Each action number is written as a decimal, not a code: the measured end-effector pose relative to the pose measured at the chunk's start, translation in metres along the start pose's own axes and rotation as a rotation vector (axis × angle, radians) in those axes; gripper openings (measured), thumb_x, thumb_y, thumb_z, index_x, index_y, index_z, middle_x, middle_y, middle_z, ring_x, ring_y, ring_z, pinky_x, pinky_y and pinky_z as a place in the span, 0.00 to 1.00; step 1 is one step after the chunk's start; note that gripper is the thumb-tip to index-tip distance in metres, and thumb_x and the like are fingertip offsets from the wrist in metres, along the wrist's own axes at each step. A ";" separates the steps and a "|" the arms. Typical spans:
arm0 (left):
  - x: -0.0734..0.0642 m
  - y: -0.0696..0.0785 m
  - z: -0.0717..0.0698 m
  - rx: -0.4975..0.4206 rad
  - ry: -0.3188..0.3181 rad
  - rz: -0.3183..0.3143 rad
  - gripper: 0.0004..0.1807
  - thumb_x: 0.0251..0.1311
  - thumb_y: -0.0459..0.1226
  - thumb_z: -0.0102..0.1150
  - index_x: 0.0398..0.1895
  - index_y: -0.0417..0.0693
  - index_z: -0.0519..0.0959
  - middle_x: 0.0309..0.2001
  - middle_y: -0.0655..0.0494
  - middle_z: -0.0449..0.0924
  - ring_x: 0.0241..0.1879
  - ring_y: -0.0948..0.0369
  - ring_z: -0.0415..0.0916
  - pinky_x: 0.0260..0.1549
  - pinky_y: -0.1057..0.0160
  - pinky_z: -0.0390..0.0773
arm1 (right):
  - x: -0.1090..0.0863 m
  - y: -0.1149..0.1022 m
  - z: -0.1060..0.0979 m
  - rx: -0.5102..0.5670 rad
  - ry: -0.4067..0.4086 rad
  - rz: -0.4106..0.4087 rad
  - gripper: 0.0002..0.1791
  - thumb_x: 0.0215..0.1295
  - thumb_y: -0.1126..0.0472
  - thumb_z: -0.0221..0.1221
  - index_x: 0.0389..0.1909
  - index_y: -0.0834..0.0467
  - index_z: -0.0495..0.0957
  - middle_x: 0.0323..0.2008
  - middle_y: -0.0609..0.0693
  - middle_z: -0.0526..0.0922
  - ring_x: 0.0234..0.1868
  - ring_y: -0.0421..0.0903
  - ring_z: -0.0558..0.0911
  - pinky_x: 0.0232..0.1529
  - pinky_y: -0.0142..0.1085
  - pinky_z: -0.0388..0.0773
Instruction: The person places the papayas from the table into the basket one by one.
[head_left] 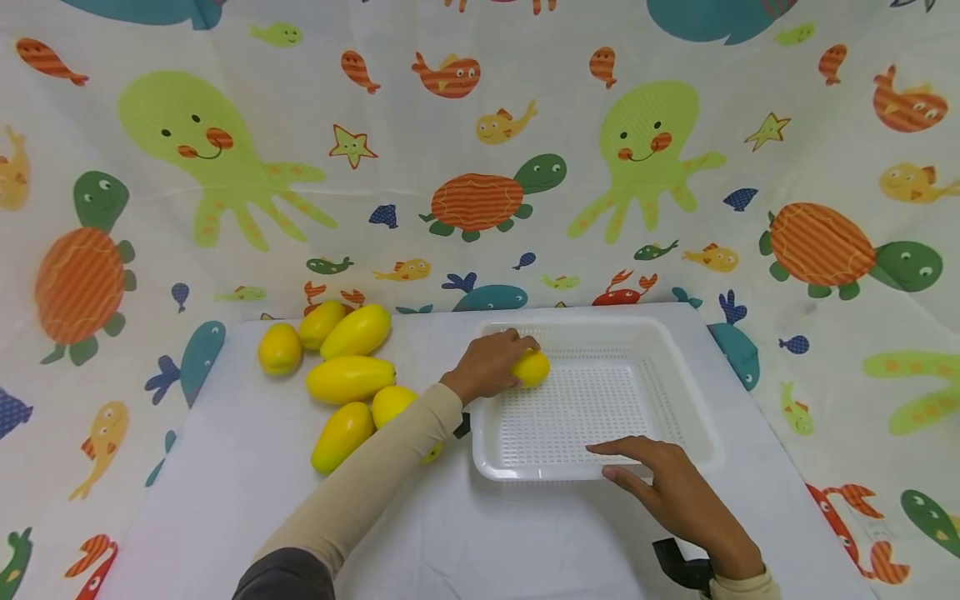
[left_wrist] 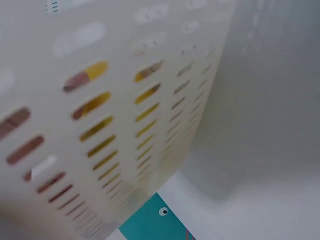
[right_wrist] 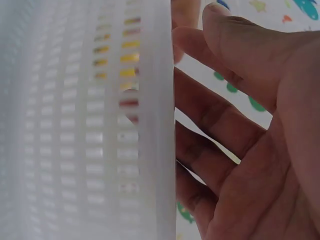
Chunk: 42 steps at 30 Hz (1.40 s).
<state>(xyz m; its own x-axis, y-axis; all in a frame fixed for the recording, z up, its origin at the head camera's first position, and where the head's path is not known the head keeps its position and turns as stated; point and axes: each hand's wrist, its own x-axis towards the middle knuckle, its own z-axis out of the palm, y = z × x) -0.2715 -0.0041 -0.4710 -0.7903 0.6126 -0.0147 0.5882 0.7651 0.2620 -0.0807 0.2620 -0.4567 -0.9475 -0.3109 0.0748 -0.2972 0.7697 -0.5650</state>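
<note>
My left hand (head_left: pixel 491 365) reaches into the left end of a white plastic basket (head_left: pixel 600 473) and holds a smooth yellow fruit (head_left: pixel 532 369), its fingers curled over it. In the left wrist view the slotted basket wall (left_wrist: pixel 120 45) stands in front, with bits of yellow and of the hand showing through the slots. My right hand (head_left: pixel 667 487) hovers over the basket's front right side, fingers extended and thumb apart, holding nothing. The right wrist view shows this hand (right_wrist: pixel 250 120) beyond the basket's rim (right_wrist: pixel 162 150), its fingertips partly hidden.
Several more yellow fruits lie left of the basket, among them a long one (head_left: pixel 350 379), a rounder one (head_left: pixel 281 349) and one near the left forearm (head_left: pixel 342 437). A white cloth (head_left: pixel 480 542) covers the table. Behind hangs a curtain (head_left: pixel 405 125) printed with sea animals.
</note>
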 end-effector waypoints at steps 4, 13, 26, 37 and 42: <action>-0.002 -0.002 -0.002 -0.033 0.000 -0.001 0.36 0.60 0.45 0.78 0.72 0.61 0.76 0.61 0.51 0.81 0.56 0.53 0.78 0.64 0.50 0.80 | -0.005 0.009 -0.009 -0.016 0.034 0.056 0.19 0.68 0.56 0.71 0.59 0.40 0.87 0.56 0.39 0.90 0.60 0.51 0.87 0.60 0.60 0.83; -0.008 -0.004 -0.008 -0.122 0.010 0.034 0.35 0.63 0.46 0.77 0.72 0.56 0.76 0.65 0.50 0.79 0.60 0.52 0.76 0.69 0.51 0.77 | -0.007 0.031 -0.032 -0.023 0.115 0.177 0.22 0.70 0.51 0.70 0.63 0.47 0.85 0.61 0.54 0.88 0.67 0.67 0.81 0.63 0.72 0.75; -0.019 -0.012 -0.013 -0.179 0.035 0.025 0.33 0.63 0.47 0.76 0.71 0.58 0.77 0.71 0.52 0.76 0.68 0.52 0.73 0.74 0.50 0.73 | 0.010 0.065 -0.074 -0.047 0.109 0.249 0.31 0.73 0.46 0.67 0.75 0.47 0.75 0.74 0.66 0.74 0.73 0.76 0.69 0.60 0.80 0.69; -0.020 -0.017 -0.006 -0.205 0.075 0.027 0.32 0.62 0.48 0.77 0.69 0.59 0.79 0.70 0.54 0.77 0.67 0.53 0.74 0.73 0.51 0.74 | 0.024 0.099 -0.093 -0.036 0.040 0.244 0.36 0.74 0.48 0.66 0.79 0.51 0.69 0.75 0.71 0.70 0.70 0.80 0.69 0.60 0.80 0.69; -0.020 -0.018 -0.005 -0.232 0.078 0.021 0.31 0.63 0.48 0.76 0.69 0.59 0.79 0.71 0.54 0.76 0.68 0.53 0.73 0.73 0.50 0.74 | 0.031 0.114 -0.098 0.012 -0.026 0.197 0.37 0.76 0.51 0.64 0.81 0.54 0.65 0.74 0.70 0.71 0.68 0.75 0.74 0.62 0.62 0.81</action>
<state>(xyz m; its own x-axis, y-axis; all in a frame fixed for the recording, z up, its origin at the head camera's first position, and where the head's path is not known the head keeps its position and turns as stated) -0.2674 -0.0313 -0.4711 -0.7945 0.6037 0.0652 0.5565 0.6810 0.4759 -0.1558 0.3950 -0.4386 -0.9838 -0.1690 -0.0591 -0.1046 0.8105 -0.5764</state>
